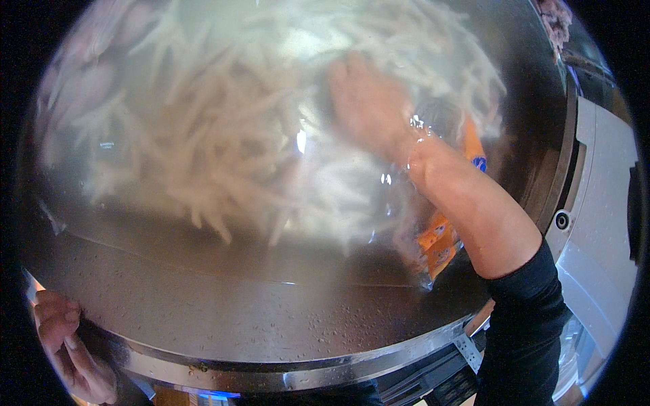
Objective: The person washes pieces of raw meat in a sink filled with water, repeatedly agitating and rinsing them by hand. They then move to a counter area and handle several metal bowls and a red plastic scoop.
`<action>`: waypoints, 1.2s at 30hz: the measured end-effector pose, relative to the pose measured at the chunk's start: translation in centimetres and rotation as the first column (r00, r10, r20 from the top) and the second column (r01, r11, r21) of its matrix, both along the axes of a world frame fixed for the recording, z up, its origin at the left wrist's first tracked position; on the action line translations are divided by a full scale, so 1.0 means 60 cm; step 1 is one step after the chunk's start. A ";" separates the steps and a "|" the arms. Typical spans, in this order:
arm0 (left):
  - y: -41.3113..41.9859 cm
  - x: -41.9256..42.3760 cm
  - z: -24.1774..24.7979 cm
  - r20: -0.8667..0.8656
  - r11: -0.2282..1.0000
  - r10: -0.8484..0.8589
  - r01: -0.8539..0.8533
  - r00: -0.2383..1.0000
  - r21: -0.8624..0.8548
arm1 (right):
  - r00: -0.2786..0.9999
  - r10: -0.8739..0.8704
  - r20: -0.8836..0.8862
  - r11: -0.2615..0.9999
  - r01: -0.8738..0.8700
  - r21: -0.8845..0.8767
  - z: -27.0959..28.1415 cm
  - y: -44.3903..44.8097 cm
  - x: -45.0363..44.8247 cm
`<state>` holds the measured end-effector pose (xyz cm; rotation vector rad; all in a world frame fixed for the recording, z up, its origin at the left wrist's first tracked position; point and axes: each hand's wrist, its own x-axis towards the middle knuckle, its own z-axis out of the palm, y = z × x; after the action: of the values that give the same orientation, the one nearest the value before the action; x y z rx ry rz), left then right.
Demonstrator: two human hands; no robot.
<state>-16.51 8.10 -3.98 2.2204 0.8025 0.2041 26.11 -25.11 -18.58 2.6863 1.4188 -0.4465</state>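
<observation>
My right hand point(368, 104) is under the cloudy water of a large stainless-steel basin point(244, 314), with the wrist at the surface. Its fingers are blurred by the water, and whether they hold anything cannot be seen. Around it lie many pale, long-toed pieces that look like chicken feet point(223, 147). An orange and clear plastic bag point(437, 241) is partly under water beneath my right forearm. At the lower left my left hand point(73, 345) is outside the basin, close to its rim, with fingers bent; what it may hold is not clear.
The basin's metal rim point(284, 373) curves along the bottom and up the right side. Right of it stands a white plastic housing point(602, 167) with a round black fitting. A pinkish lump point(556, 25) sits on the upper right edge. Dark metal framework shows below the rim.
</observation>
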 end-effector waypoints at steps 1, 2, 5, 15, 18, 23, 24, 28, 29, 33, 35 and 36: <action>0.000 0.000 0.002 -0.015 1.000 -0.008 0.008 1.000 0.027 | 0.998 0.036 0.054 0.998 -0.039 0.046 -0.003 0.002 -0.003; -0.001 0.002 0.005 -0.054 0.997 0.001 0.003 0.999 0.076 | 0.991 0.066 0.113 0.993 -0.076 0.088 -0.006 0.002 -0.004; -0.009 0.017 0.008 -0.141 0.992 -0.023 0.041 0.990 0.121 | 0.986 0.131 0.102 0.982 -0.144 0.123 -0.014 -0.005 -0.003; -0.069 0.142 0.038 -0.123 0.919 -0.378 0.388 0.918 0.075 | 0.982 -0.107 -0.157 0.989 0.090 -0.114 -0.009 0.007 0.018; -0.083 0.152 0.034 -0.057 0.939 -0.335 0.338 0.941 0.059 | 0.981 0.043 -0.191 0.998 -0.034 0.051 0.005 0.008 0.020; -0.083 0.156 0.032 -0.058 0.930 -0.358 0.362 0.932 0.069 | 0.992 0.110 -0.069 0.858 -0.130 -0.498 0.012 0.021 0.027; -0.084 0.157 0.033 -0.071 0.924 -0.368 0.373 0.927 0.084 | 0.997 0.058 -0.050 0.884 -0.074 -0.461 0.014 0.024 0.027; -0.089 0.168 0.036 -0.091 0.910 -0.373 0.383 0.923 0.157 | 0.998 0.047 -0.046 0.925 -0.060 -0.375 0.018 0.027 0.030; -0.091 0.171 0.034 -0.089 0.909 -0.365 0.376 0.927 0.179 | 0.998 0.049 -0.049 0.930 -0.063 -0.361 0.018 0.025 0.031; -0.102 0.177 0.023 -0.013 0.943 -0.300 0.299 0.954 0.146 | 0.996 0.082 -0.046 0.919 -0.093 -0.383 0.014 0.018 0.036; -0.104 0.178 0.023 0.018 0.950 -0.300 0.297 0.954 0.099 | 0.994 0.113 0.006 0.935 -0.104 -0.340 0.010 0.014 0.034; -0.104 0.178 0.022 0.033 0.952 -0.299 0.296 0.954 0.074 | 0.994 0.109 0.026 0.937 -0.094 -0.335 0.009 0.014 0.034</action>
<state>-5.83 1.87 -2.66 2.3592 0.4332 0.1340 28.13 -24.26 -18.05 2.3299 1.3249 -0.5594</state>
